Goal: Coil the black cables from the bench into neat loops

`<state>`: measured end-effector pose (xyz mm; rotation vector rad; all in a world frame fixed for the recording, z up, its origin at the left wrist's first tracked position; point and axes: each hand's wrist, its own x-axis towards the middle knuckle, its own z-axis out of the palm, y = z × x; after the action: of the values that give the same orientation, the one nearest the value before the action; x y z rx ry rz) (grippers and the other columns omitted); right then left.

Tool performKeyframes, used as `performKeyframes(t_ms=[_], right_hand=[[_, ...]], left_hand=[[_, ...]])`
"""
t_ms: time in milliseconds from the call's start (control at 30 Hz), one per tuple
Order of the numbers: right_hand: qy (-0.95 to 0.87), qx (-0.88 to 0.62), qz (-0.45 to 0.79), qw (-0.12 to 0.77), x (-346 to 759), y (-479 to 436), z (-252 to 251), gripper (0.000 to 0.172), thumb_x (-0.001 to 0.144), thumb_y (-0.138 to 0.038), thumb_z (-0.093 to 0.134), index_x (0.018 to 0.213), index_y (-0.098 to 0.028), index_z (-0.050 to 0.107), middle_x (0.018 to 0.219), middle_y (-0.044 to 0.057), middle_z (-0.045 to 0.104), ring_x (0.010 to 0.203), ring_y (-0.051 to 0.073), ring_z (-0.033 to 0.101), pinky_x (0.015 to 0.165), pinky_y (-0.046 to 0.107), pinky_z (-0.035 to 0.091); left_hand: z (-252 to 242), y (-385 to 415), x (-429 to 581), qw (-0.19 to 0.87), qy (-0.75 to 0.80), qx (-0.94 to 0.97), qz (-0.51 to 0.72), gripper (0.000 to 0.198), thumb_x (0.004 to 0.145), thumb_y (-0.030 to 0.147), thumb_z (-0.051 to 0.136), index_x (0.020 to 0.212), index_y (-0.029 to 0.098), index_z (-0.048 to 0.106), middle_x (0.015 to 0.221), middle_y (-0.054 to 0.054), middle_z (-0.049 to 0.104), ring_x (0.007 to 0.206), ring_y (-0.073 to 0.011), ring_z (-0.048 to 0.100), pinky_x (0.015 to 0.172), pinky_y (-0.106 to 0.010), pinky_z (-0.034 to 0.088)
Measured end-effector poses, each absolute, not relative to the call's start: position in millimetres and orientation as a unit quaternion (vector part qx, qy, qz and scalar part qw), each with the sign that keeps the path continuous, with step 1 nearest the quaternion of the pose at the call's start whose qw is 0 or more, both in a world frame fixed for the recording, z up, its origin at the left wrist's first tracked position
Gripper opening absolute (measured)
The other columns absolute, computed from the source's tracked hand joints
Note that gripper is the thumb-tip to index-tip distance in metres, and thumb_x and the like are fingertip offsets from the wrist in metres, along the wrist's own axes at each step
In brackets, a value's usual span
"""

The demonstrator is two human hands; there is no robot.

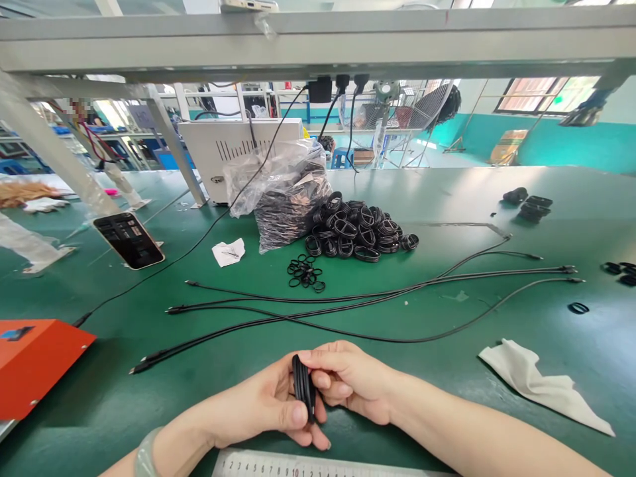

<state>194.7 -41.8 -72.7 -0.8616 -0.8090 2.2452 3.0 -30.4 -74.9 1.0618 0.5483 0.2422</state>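
Observation:
A coiled black cable (303, 389) is held upright between my hands, low in the middle of the head view. My left hand (278, 401) grips the coil from the left, thumb across its lower part. With thumb and bent fingers, my right hand (348, 377) pinches its upper right side. Beyond them, several straight black cables (348, 298) lie loosely across the green table (427, 371). Small black rings (304, 270) sit in a little heap behind these cables. Farther back is a pile of coiled black cables (362, 228).
A filled plastic bag (288, 199) leans by the pile. At left are a propped phone (129, 238) and an orange box (40, 364). A steel ruler (298, 465) lies at the front edge, a pale cloth (541, 381) at right. A metal beam (318, 43) crosses overhead.

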Motion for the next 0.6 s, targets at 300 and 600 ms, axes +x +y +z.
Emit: performKeyframes(t_ms=[300, 600], right_hand=[[-0.287, -0.305, 0.855, 0.307, 196.9, -40.8, -70.6, 0.039, 0.078, -0.043, 0.072, 0.059, -0.017, 0.05, 0.039, -0.011, 0.038, 0.033, 0.003, 0.026, 0.051, 0.022, 0.041], [-0.344, -0.324, 0.818, 0.328, 194.8, -44.4, -69.3, 0.041, 0.079, -0.05, 0.068, 0.061, -0.016, 0.055, 0.036, -0.008, 0.038, 0.043, 0.01, 0.047, 0.053, 0.022, 0.039]], left_hand=[[-71.2, -26.9, 3.0, 0.823, 0.262, 0.489, 0.124, 0.051, 0.075, 0.046, 0.074, 0.115, 0.022, 0.054, 0.102, -0.006, 0.067, 0.092, -0.0227, 0.073, 0.072, -0.024, 0.056], [-68.2, -29.9, 9.8, 0.803, 0.281, 0.503, 0.155, 0.041, 0.076, 0.026, 0.077, 0.109, 0.02, 0.053, 0.107, -0.008, 0.065, 0.08, -0.0186, 0.072, 0.065, -0.025, 0.054]])
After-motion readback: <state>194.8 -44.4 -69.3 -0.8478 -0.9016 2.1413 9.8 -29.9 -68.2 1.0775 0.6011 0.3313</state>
